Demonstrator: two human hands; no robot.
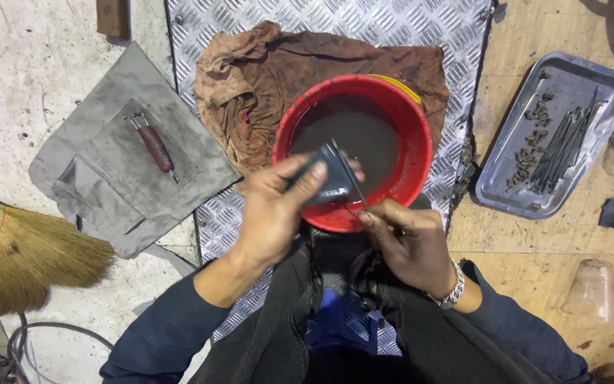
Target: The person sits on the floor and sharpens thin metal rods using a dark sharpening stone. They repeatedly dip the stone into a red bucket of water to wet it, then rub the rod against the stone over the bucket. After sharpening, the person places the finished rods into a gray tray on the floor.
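Above the red basin [421, 153] of murky water, the left hand [273, 213] grips a small grey cup-shaped part [332, 174]. Just right of that grip, the right hand [410, 242] pinches a thin metal needle [355, 186] against the part.

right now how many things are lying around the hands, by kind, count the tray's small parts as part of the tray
red basin: 1
cloths, brown rag and grey cloth: 2
metal tray: 1
broom: 1
clear plastic cup: 1
brown-handled tool: 1
dark part in left hand: 1
thin rod in right hand: 1
total: 9
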